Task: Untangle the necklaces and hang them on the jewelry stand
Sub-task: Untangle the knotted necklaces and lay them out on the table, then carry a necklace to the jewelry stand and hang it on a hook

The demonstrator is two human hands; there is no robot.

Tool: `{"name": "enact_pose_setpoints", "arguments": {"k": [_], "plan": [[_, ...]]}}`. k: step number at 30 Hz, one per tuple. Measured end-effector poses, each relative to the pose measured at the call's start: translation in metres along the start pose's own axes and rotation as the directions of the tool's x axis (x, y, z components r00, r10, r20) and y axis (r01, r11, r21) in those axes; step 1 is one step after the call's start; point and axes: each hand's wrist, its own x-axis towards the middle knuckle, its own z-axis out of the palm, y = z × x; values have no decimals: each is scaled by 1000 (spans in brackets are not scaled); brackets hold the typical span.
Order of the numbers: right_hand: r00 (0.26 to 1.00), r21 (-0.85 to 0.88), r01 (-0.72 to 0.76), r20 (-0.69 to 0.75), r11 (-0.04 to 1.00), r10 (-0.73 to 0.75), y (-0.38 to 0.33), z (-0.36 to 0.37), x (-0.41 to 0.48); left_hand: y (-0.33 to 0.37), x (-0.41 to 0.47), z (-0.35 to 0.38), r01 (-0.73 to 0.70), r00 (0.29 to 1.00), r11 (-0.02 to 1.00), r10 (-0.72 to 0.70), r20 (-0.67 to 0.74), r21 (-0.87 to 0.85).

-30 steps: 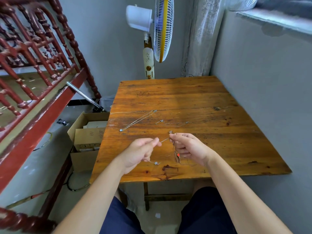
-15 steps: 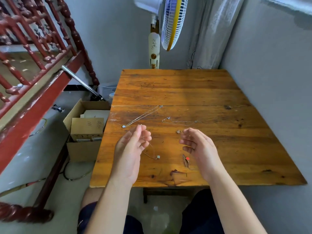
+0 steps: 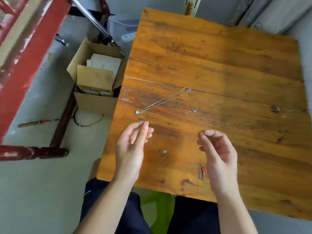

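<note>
My left hand (image 3: 133,146) pinches a thin necklace chain between thumb and forefinger. The chain drops to a small round pendant (image 3: 165,151) lying on the wooden table (image 3: 211,61). My right hand (image 3: 217,149) is apart to the right, thumb and forefinger tips together on what looks like the chain's other end. A red pendant (image 3: 203,170) lies by my right palm. A second necklace (image 3: 162,102) lies stretched straight further back. A third necklace (image 3: 207,117) lies loosely to its right. No jewelry stand is in view.
An open cardboard box (image 3: 96,76) with papers stands on the floor left of the table. A red wooden frame (image 3: 30,53) and a metal pole (image 3: 91,19) are at the far left. A grey wall runs along the right.
The hands have drawn apart from a joined grip. The chain now hangs from my left fingers to the round pendant. The view has tilted down toward the table.
</note>
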Motion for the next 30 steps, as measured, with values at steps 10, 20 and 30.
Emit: {"name": "enact_pose_setpoints", "arguments": {"k": [10, 20, 30], "plan": [[957, 35, 17, 290, 999, -26, -237, -6, -54, 220, -102, -41, -167, 948, 985, 170, -270, 33], [695, 54, 176, 701, 983, -163, -314, 87, -105, 279, -204, -123, -358, 554, 930, 282, -783, 82], [316, -151, 308, 947, 939, 49, -259, 282, -256, 219, -262, -318, -272, 255, 957, -33, -966, -105]]}}
